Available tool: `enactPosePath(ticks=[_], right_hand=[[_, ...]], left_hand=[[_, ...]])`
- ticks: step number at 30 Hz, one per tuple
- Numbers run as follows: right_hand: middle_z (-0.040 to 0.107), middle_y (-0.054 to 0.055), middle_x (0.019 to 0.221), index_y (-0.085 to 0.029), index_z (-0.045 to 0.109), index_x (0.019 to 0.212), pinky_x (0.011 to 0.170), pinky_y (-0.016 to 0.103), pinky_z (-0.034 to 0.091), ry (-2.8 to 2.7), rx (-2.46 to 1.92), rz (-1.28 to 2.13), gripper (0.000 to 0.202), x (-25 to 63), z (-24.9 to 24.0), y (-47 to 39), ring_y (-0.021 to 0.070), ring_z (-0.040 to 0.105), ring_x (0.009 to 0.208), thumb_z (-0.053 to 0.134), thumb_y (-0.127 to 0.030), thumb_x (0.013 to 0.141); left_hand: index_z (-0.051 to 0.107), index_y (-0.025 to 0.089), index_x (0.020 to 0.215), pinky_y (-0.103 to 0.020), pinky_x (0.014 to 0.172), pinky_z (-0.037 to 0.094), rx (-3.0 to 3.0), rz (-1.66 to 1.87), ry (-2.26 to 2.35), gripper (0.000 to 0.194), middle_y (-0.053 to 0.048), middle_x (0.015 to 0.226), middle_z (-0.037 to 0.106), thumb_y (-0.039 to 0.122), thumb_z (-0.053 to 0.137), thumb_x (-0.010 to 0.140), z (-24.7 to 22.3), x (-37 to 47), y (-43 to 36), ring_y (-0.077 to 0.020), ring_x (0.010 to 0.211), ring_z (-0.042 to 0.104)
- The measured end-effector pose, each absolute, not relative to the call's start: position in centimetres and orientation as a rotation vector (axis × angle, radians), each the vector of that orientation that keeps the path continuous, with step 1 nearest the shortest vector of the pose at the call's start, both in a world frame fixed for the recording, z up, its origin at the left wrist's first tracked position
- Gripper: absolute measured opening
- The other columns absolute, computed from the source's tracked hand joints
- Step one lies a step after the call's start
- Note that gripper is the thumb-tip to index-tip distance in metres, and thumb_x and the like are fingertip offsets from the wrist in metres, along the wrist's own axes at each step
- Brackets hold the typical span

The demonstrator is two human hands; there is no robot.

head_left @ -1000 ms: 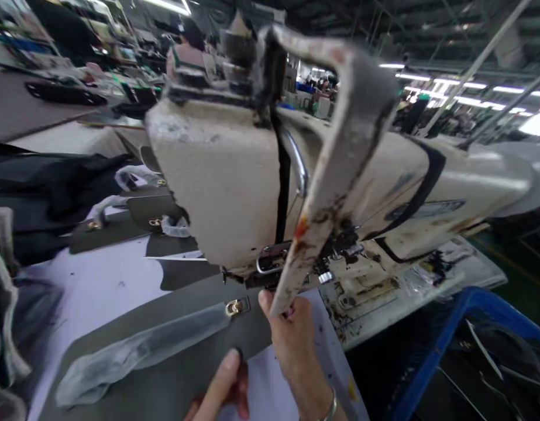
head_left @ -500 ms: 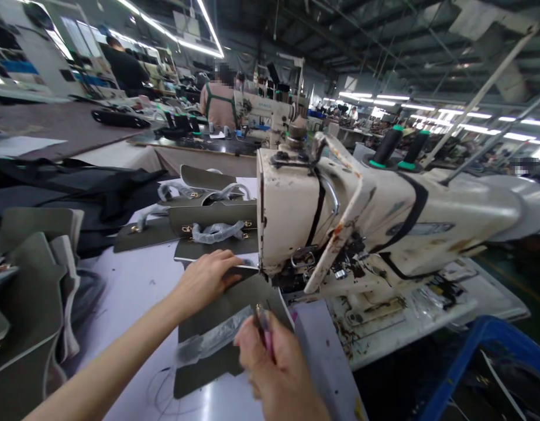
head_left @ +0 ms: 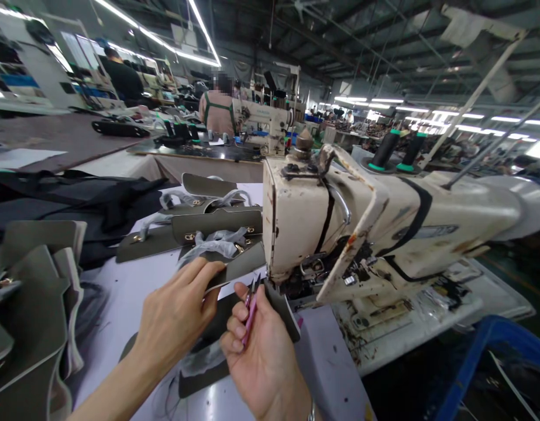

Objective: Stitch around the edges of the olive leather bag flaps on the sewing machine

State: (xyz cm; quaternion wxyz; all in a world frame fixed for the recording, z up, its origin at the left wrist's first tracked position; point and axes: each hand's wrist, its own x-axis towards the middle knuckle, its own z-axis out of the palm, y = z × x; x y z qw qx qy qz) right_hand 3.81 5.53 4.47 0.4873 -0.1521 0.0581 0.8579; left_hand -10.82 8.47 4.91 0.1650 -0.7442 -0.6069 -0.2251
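Note:
My left hand [head_left: 175,307] is closed on the edge of an olive bag panel [head_left: 246,263], which tilts up beside the sewing machine head [head_left: 291,216]. My right hand [head_left: 263,356] is palm up, its fingers wrapped around pink thread snips [head_left: 251,313] with the blades pointing up near the panel's lower edge. Under both hands lies another olive piece [head_left: 281,307], partly hidden, with a plastic-wrapped handle [head_left: 203,358] on it. The needle area is too dark to make out.
Several olive bag pieces [head_left: 217,225] with wrapped handles and gold fittings lie behind my left hand. More olive panels [head_left: 30,304] are stacked at left, near black fabric [head_left: 76,199]. A blue bin [head_left: 467,374] stands at lower right. A person [head_left: 217,108] works further back.
My left hand has pulled back and lifted the olive panel's edge. My right hand has turned palm up and moved the snips up towards the panel.

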Motion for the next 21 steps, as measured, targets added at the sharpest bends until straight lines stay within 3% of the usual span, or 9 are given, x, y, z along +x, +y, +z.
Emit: enactPosePath(ticks=[4, 7, 10, 12, 14, 16, 17, 19, 21], right_hand=[[0.042, -0.005, 0.061, -0.009, 0.061, 0.099, 0.042, 0.015, 0.022, 0.15, -0.4, 2.034, 0.038, 3.7, 4.8, 6.5, 0.0038, 0.034, 0.043, 0.032, -0.031, 0.109], [0.04, -0.006, 0.061, -0.011, 0.061, 0.095, 0.041, 0.016, 0.018, 0.114, -0.455, 1.988, 0.031, 3.7, 4.7, 6.5, 0.0034, 0.031, 0.043, 0.04, -0.03, 0.107], [0.041, -0.006, 0.064, -0.013, 0.065, 0.1, 0.041, 0.016, 0.016, -0.115, -0.507, 2.021, 0.03, 3.8, 4.4, 4.9, 0.0031, 0.028, 0.045, 0.056, -0.042, 0.099], [0.043, -0.005, 0.066, -0.015, 0.068, 0.101, 0.042, 0.017, 0.016, -0.414, -0.586, 1.985, 0.04, 4.2, 4.4, 3.2, 0.0032, 0.026, 0.046, 0.065, -0.053, 0.09], [0.048, -0.002, 0.07, -0.018, 0.072, 0.096, 0.044, 0.018, 0.023, -0.746, -0.769, 1.754, 0.039, 5.1, 4.5, 1.6, 0.0046, 0.031, 0.05, 0.075, -0.054, 0.081], [0.055, 0.001, 0.077, -0.021, 0.075, 0.091, 0.05, 0.02, 0.034, -1.002, -1.03, 1.352, 0.026, 6.6, 4.5, 0.7, 0.009, 0.044, 0.059, 0.08, -0.043, 0.078], [0.059, 0.003, 0.083, -0.023, 0.076, 0.09, 0.055, 0.021, 0.04, -1.076, -1.15, 1.135, 0.018, 7.7, 4.4, 0.6, 0.0118, 0.05, 0.066, 0.078, -0.038, 0.08], [0.063, 0.006, 0.096, -0.026, 0.076, 0.098, 0.062, 0.024, 0.048, -1.176, -1.309, 0.787, 0.013, 9.8, 3.9, 0.7, 0.016, 0.059, 0.079, 0.07, -0.032, 0.087], [0.065, 0.008, 0.106, -0.025, 0.074, 0.108, 0.069, 0.025, 0.052, -1.288, -1.364, 0.604, 0.019, 11.7, 3.1, 1.2, 0.0178, 0.064, 0.087, 0.065, -0.027, 0.092]], left_hand=[[0.058, 0.024, 0.111, -0.029, 0.06, 0.041, -2.127, -0.619, -1.698, 0.024, 0.0, 0.097, 0.064, 0.018, 0.053, 0.088, 4.7, -10.9, 7.7, -0.0198, 0.087, 0.066], [0.061, 0.024, 0.105, -0.028, 0.057, 0.037, -2.133, -0.51, -1.697, 0.015, 0.0, 0.092, 0.063, 0.029, 0.05, 0.096, 5.2, -11.4, 8.0, -0.0193, 0.083, 0.065], [0.064, 0.026, 0.096, -0.026, 0.051, 0.025, -2.072, -0.327, -1.71, 0.025, 0.001, 0.09, 0.061, 0.034, 0.04, 0.1, 6.9, -12.0, 10.0, -0.0167, 0.073, 0.06], [0.065, 0.022, 0.097, -0.023, 0.054, 0.024, -1.962, -0.316, -1.691, 0.039, 0.0, 0.1, 0.059, 0.031, 0.027, 0.101, 8.9, -12.2, 12.1, -0.0167, 0.081, 0.062], [0.064, 0.014, 0.105, -0.024, 0.067, 0.037, -1.909, -0.416, -1.693, 0.051, -0.003, 0.117, 0.053, 0.031, 0.016, 0.101, 10.8, -12.0, 13.8, -0.0255, 0.104, 0.063], [0.06, 0.009, 0.114, -0.037, 0.082, 0.047, -1.97, -0.554, -1.707, 0.054, -0.009, 0.128, 0.047, 0.039, 0.016, 0.101, 12.0, -11.2, 13.9, -0.0384, 0.12, 0.056], [0.057, 0.01, 0.118, -0.041, 0.085, 0.048, -2.017, -0.64, -1.703, 0.051, -0.011, 0.129, 0.048, 0.041, 0.021, 0.1, 12.0, -10.7, 13.1, -0.0401, 0.122, 0.056], [0.055, 0.018, 0.121, -0.04, 0.082, 0.051, -2.144, -0.839, -1.648, 0.036, -0.009, 0.12, 0.058, 0.037, 0.033, 0.1, 10.4, -9.1, 10.0, -0.0319, 0.111, 0.064], [0.058, 0.026, 0.109, -0.033, 0.075, 0.054, -2.34, -1.03, -1.445, 0.016, -0.003, 0.098, 0.069, 0.029, 0.051, 0.096, 7.2, -7.1, 5.7, -0.0199, 0.084, 0.069]])
